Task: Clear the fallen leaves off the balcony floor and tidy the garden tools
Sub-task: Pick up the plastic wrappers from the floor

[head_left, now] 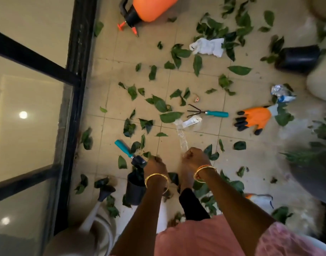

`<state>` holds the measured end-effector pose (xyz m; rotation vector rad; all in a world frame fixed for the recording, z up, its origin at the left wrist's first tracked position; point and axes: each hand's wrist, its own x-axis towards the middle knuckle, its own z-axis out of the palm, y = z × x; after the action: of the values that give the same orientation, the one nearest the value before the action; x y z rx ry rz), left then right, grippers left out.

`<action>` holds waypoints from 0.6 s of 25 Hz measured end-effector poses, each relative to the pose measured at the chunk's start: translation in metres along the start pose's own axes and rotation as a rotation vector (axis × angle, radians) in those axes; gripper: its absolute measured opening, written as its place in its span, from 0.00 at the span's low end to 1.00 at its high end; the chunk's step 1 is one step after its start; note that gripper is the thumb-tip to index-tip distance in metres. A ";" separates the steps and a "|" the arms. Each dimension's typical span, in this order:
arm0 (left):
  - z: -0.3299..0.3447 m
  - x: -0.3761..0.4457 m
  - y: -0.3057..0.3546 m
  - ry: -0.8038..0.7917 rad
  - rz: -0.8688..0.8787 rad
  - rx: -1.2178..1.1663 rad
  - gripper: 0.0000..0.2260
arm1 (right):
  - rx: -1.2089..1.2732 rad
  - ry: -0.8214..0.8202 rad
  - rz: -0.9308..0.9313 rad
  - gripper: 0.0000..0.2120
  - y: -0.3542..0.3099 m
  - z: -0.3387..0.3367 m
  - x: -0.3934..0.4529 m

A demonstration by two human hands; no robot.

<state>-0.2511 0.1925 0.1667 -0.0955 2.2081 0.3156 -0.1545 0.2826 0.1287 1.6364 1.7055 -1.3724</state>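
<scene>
Green fallen leaves (170, 116) lie scattered all over the beige tiled balcony floor (201, 84). My right hand (195, 157) pinches the near end of a long clear plastic wrapper (182, 139) that trails away across the tiles. My left hand (155, 166) is curled into a fist beside it, with bits of green leaf at its fingers. A teal-handled trowel (123, 147) lies just left of that hand. A teal-handled hand rake (214, 113) and an orange and black glove (256, 117) lie further out.
An orange pressure sprayer (153, 8) stands at the far end, with white cloth gloves (207, 46) near it. Black pots (297, 59) (135, 189), a white watering can (92, 213), crumpled wrappers (281, 92) and a white packet (191, 121) are around. A black-framed glass railing (73, 108) runs along the left.
</scene>
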 end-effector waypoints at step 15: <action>0.048 0.143 0.048 -0.093 0.100 0.094 0.17 | -0.695 -0.290 -0.114 0.28 0.032 -0.008 0.175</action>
<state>-0.3101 0.2580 0.0347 0.0800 2.1350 0.2661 -0.1625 0.3742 -0.0235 0.9214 1.8278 -0.8510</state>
